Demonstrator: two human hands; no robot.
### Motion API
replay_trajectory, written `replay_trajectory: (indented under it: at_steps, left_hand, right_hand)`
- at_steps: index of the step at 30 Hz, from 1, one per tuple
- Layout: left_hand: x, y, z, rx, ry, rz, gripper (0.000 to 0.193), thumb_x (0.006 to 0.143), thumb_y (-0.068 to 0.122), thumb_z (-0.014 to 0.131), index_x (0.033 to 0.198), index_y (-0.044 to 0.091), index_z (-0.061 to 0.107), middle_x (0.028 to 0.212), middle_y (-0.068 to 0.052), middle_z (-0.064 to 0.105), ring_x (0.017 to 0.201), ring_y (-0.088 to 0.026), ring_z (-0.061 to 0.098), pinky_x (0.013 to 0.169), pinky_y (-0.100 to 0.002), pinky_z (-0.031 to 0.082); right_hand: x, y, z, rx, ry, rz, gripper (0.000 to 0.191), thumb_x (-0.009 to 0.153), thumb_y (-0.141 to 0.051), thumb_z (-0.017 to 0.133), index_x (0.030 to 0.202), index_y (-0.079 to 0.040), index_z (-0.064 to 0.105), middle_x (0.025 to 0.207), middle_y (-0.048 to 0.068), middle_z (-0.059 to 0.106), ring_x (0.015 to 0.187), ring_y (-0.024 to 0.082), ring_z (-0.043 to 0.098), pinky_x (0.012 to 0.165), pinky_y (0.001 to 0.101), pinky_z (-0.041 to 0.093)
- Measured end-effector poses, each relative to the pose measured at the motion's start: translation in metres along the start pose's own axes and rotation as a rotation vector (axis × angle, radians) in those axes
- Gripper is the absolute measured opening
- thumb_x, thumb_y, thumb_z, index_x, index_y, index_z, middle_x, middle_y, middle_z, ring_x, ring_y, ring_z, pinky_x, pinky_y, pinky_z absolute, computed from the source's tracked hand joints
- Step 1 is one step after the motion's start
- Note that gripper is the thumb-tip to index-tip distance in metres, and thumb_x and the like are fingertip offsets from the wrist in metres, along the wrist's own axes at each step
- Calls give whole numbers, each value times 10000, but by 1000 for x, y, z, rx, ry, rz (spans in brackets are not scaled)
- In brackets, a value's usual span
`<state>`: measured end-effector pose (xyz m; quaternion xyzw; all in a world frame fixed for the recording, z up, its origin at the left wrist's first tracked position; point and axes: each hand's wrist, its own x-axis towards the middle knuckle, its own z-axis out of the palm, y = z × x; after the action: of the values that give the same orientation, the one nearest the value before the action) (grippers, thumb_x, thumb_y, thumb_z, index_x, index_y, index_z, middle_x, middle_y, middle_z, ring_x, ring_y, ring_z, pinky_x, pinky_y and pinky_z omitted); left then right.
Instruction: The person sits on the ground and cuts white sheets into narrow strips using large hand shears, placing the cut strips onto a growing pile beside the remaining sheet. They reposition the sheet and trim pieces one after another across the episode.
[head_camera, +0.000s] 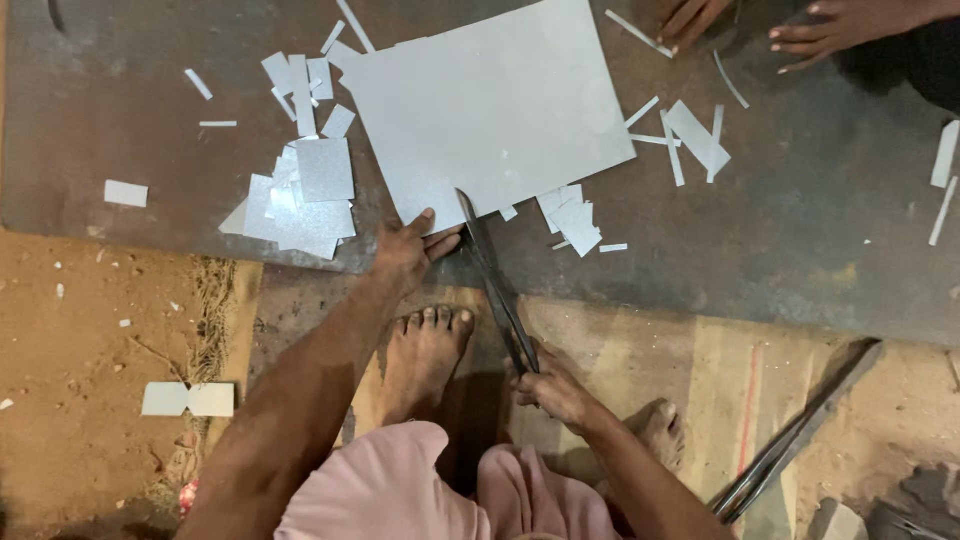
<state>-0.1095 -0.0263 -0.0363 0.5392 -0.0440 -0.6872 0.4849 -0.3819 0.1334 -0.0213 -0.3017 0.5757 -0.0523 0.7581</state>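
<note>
Lying flat on the dark steel slab (800, 250), a grey metal sheet (490, 105) is pinned at its near edge by the spread fingers of the left hand (405, 250). Long tin snips (495, 280) are gripped by the closed right hand (550, 385), blades touching the sheet's edge, offcuts (300, 195) heaped just beside.

The right hand (552, 388) covers the handles of the shears (497, 285), so the grip cannot be read. The top edge cuts off the metal sheet (490, 105)'s far corner and another person's two hands (770, 22) at the wrists. A second long tool (795, 435) runs off the bottom edge; the dark lump (925, 500) beside it is perhaps scrap, too blurred to tell.
</note>
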Motion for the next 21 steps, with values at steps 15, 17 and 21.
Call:
replay_trajectory:
  at_steps: [15,17,21]
  left_hand:
    - [-5,4,1,18,44,-73,404,1032,99,546,1329,-108,368,1196,-259,642,1022,-360,745,839,-410,687]
    - [-4,2,-1,24,48,-73,404,1033,94,546,1327,-107,357,1194,-258,630,1016,-366,742,831,-411,691]
    - [-1,3,-3,76,54,-61,392,1019,106,540,1334,-63,379,1193,-222,634,995,-342,736,766,-401,671]
  right_hand:
    - [13,-4,25,-412,222,-65,338,1027,-357,501,1066,-44,625,790,104,632,731,218,631,722,383,527]
    - [23,9,23,-516,266,-141,342,1029,-343,490,1084,-37,633,800,138,653,736,234,648,738,394,522]
    - [31,16,21,-596,284,-303,317,1048,-303,514,1168,-30,621,873,122,667,799,217,636,755,388,501]
